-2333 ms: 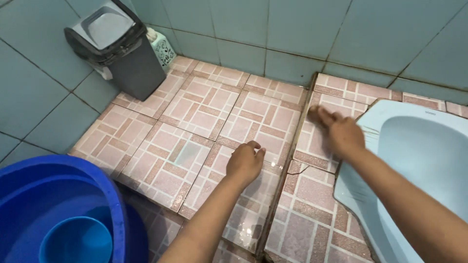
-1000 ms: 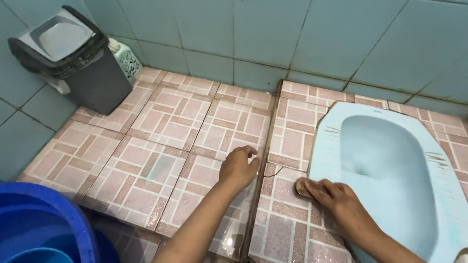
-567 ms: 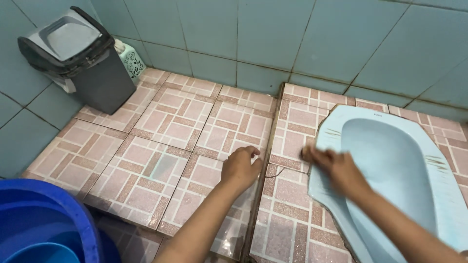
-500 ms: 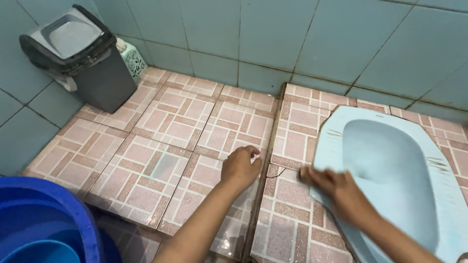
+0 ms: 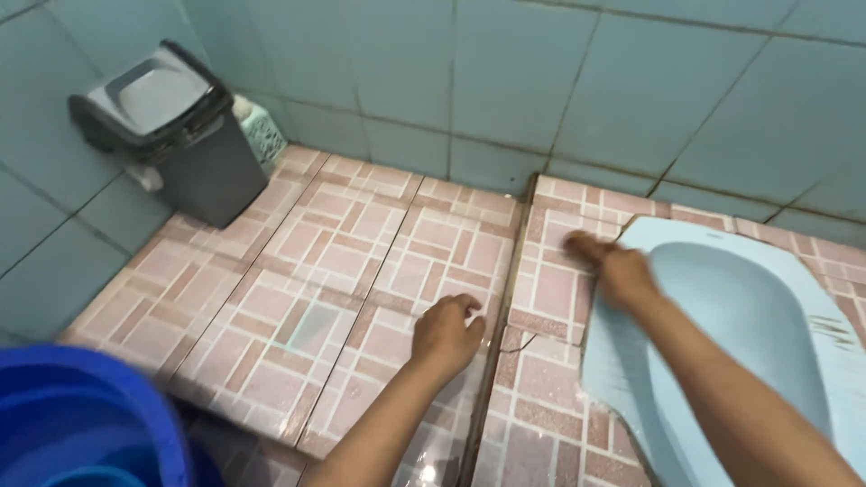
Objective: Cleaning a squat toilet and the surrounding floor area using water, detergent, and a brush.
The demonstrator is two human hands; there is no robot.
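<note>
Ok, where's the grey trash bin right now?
The grey trash bin stands in the far left corner of the head view, against the blue wall tiles, well away from the left hand.

floor tiles [image 5: 361, 234]: pink and pale, set in a pattern of darker pink rectangles with white lines, under the left hand's fingers [image 5: 467, 307]
speckled tiles [image 5: 541, 379]: darker pink, flecked with white, beside those fingers
squat pan [image 5: 722, 316]: light blue, dark streaks on its rim, just beside the right hand's fingers [image 5: 586, 248]
wall tiles [image 5: 541, 81]: plain teal with dark grout lines
bin [image 5: 180, 135]: dark grey body, lighter grey lid
container behind bin [image 5: 262, 126]: pale green, dark curly pattern
bucket [image 5: 81, 415]: bright blue
</note>
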